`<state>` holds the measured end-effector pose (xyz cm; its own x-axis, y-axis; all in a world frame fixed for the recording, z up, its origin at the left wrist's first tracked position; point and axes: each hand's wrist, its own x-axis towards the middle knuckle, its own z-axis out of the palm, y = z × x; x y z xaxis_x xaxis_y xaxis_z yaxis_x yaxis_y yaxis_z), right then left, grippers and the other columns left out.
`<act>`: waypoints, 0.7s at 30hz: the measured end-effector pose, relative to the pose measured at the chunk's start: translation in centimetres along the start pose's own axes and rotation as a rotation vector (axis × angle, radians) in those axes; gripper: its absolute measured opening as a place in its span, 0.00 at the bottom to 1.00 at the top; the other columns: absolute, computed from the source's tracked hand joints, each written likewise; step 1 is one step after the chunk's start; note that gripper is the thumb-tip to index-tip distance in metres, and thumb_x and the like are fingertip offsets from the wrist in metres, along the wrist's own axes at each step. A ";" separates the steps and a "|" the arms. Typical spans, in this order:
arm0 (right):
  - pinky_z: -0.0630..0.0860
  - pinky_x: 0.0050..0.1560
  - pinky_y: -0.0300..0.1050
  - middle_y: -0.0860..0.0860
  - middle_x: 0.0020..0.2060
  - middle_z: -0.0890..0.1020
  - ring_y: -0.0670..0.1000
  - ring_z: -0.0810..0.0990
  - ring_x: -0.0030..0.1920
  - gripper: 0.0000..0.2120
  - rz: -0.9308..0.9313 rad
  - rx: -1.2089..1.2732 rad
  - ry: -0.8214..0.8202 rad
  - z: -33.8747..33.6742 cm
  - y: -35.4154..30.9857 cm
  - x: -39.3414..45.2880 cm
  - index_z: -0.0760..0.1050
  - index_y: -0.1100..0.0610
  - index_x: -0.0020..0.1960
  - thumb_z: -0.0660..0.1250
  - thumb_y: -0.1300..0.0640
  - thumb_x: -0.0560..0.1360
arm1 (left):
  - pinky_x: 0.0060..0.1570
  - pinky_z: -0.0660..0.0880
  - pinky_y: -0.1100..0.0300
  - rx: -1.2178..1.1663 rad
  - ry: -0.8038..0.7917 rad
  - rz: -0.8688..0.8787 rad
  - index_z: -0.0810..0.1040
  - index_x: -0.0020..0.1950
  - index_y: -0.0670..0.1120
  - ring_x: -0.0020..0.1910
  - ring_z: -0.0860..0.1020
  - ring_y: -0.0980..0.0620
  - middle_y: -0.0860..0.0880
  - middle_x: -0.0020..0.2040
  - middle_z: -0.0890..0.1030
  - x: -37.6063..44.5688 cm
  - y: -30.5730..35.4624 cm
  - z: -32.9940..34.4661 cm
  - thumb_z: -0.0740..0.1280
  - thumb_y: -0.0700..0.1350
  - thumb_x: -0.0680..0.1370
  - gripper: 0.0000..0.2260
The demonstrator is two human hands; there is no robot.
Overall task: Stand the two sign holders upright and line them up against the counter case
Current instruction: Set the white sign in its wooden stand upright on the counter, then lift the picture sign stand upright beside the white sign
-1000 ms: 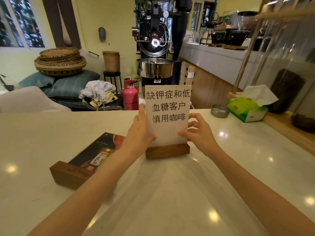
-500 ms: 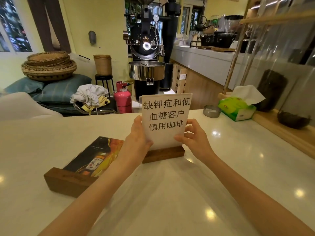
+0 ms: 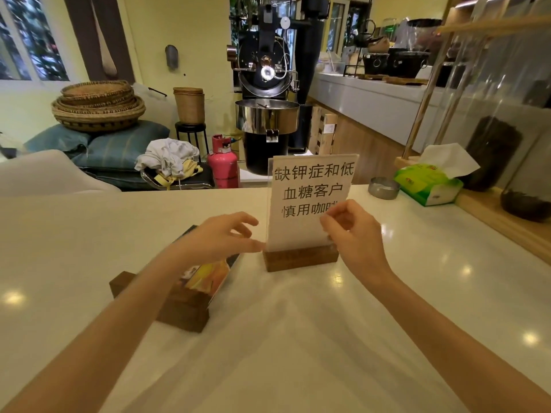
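Head view | upright sign holder (image 3: 301,257) steadied by right hand (image 3: 351,234) pinching its panel | left hand (image 3: 222,236) spread, empty | second holder (image 3: 185,305) lies flat on bench (image 3: 328,353)

Soft, even indoor light. Small round glare spots dot the counter (image 3: 89,234) on both sides of the sign (image 3: 310,201); faint shadows fall near it. The sign's text is slightly smeared, and straight lines bow toward the edges.
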<state>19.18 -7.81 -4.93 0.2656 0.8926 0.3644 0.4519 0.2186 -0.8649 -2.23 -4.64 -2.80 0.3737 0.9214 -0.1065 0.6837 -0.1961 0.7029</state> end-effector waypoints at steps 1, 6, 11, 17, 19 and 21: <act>0.79 0.37 0.44 0.51 0.40 0.80 0.51 0.79 0.38 0.04 0.093 0.064 -0.110 0.5 -0.7 -0.4 0.74 0.58 0.46 0.65 0.59 0.73 | 0.53 0.76 0.58 -0.020 -0.091 -0.006 0.69 0.62 0.54 0.54 0.78 0.52 0.50 0.60 0.77 -0.7 -0.6 -1.3 0.69 0.58 0.67 0.26; 0.82 0.38 0.48 0.59 0.40 0.82 0.55 0.84 0.36 0.09 0.614 0.348 -0.553 4.5 -2.9 -2.1 0.76 0.63 0.50 0.65 0.57 0.74 | 0.45 0.80 0.62 -0.239 -0.157 -0.057 0.76 0.56 0.56 0.50 0.82 0.54 0.53 0.50 0.84 -3.4 -5.1 -6.4 0.71 0.68 0.52 0.35; 0.82 0.44 0.52 0.63 0.44 0.82 0.59 0.84 0.42 0.16 0.827 0.409 -0.671 8.6 -2.5 -3.0 0.70 0.66 0.57 0.64 0.56 0.75 | 0.51 0.74 0.57 -0.328 0.066 -0.278 0.74 0.60 0.47 0.57 0.76 0.47 0.47 0.56 0.79 -3.4 -9.5 -6.8 0.66 0.49 0.73 0.16; 0.82 0.35 0.50 0.64 0.45 0.81 0.59 0.83 0.39 0.20 0.902 0.425 -0.720 12.1 -1.9 -3.1 0.70 0.70 0.61 0.64 0.57 0.75 | 0.60 0.70 0.52 -0.448 0.166 -0.430 0.74 0.59 0.42 0.59 0.74 0.45 0.43 0.58 0.77 -3.6 -11.8 -6.7 0.65 0.44 0.74 0.15; 0.83 0.32 0.49 0.65 0.47 0.81 0.58 0.84 0.36 0.18 0.885 0.439 -0.706 12.9 -2.1 -3.3 0.71 0.70 0.59 0.65 0.60 0.74 | 0.61 0.72 0.51 -0.410 0.160 -0.465 0.74 0.60 0.41 0.57 0.75 0.44 0.42 0.57 0.77 -3.8 -12.3 -6.7 0.67 0.44 0.73 0.18; 0.82 0.29 0.47 0.64 0.46 0.82 0.56 0.84 0.33 0.16 0.868 0.448 -0.676 13.6 -2.3 -3.7 0.73 0.70 0.58 0.66 0.64 0.73 | 0.61 0.73 0.48 -0.388 0.094 -0.496 0.75 0.59 0.41 0.56 0.77 0.43 0.42 0.56 0.79 -4.0 -12.8 -6.8 0.69 0.46 0.71 0.18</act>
<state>5.62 -6.25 -8.99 -0.2278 0.8082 -0.5431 -0.0314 -0.5635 -0.8255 -16.69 -3.53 -6.58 0.0020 0.9005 -0.4349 0.4779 0.3812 0.7914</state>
